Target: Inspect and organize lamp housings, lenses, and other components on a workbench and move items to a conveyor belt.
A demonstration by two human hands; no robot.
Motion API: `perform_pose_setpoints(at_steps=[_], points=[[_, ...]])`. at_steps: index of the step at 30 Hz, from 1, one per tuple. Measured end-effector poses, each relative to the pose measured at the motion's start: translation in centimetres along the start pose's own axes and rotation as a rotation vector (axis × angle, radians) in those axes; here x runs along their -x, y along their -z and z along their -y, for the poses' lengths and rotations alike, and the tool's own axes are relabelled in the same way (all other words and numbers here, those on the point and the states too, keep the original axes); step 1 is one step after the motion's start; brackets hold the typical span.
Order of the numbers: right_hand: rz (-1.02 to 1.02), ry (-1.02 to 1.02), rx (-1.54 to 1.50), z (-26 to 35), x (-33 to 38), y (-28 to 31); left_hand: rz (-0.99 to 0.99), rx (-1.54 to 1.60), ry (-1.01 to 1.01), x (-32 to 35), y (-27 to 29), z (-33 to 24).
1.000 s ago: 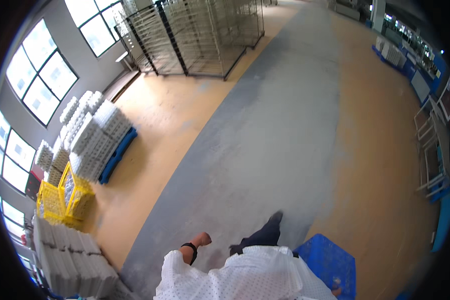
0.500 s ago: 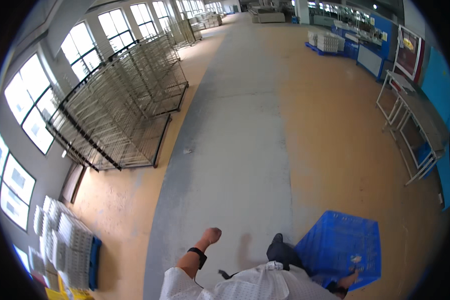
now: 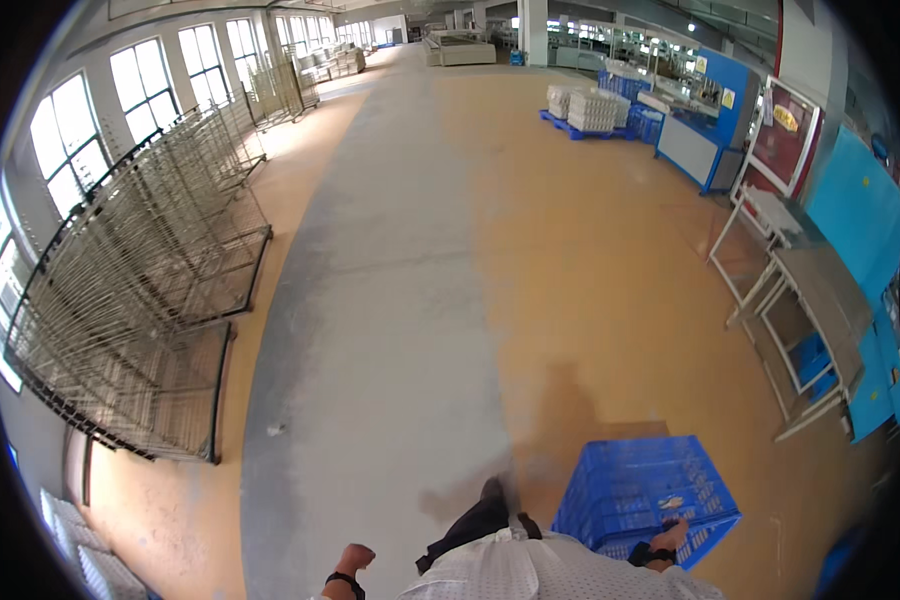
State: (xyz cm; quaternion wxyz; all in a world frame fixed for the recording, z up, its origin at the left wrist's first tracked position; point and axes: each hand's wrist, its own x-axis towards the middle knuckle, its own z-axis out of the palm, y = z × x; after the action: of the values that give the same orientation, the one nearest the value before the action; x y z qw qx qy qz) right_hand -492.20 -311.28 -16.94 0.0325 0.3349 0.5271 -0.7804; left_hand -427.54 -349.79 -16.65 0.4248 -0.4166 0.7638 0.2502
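Observation:
I look down a long workshop floor while walking. My right hand [image 3: 670, 538], with a black wrist strap, grips the near rim of a blue plastic crate [image 3: 646, 488] that hangs at my right side. The crate is a mesh-walled box with something small and pale inside. My left hand [image 3: 354, 557] is curled into a loose fist at my left side, holding nothing, with a black strap on its wrist. My dark trouser leg and shoe [image 3: 482, 510] step forward on the grey strip of floor.
Tall wire racks [image 3: 140, 300] line the left wall below the windows. Metal-framed tables [image 3: 800, 300] and blue panels stand on the right. Stacked white trays on a blue pallet [image 3: 590, 108] sit far ahead on the right. White stacks [image 3: 80, 550] show at the lower left.
The view has swung to the right along the hall: the white stacks and yellow crates slid out to the lower left, the wire racks moved to the left. The blue crate stays in my right hand.

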Motion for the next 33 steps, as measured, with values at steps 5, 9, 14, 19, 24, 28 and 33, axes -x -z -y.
perform_pose_setpoints(at_steps=[5,9,14,19,24,28,33], points=[[-0.114,0.053,-0.022,1.3,1.3,-12.7,-0.330,-0.158,-0.237,-6.4,26.2,-6.8],[-0.010,0.235,0.082,1.2,4.3,-23.8,-0.800,0.488,-0.397,-12.5,41.7,-8.6],[-0.141,0.051,0.028,-3.4,2.5,-41.7,-0.694,0.282,-0.134,-25.3,47.7,-3.2],[-0.179,0.035,0.070,-7.1,-2.2,-52.9,-0.408,0.480,-0.118,-26.9,56.2,-4.1],[-0.015,0.116,0.042,-7.7,1.0,-70.1,-0.347,0.420,-0.047,-34.6,65.4,0.6],[-0.020,-0.003,-0.013,-11.7,1.4,-84.0,-0.516,0.350,-0.138,-44.3,74.6,5.5],[-0.044,0.099,-0.092,-14.3,-0.2,-97.4,-0.486,0.435,-0.101,-50.6,96.3,3.1]])
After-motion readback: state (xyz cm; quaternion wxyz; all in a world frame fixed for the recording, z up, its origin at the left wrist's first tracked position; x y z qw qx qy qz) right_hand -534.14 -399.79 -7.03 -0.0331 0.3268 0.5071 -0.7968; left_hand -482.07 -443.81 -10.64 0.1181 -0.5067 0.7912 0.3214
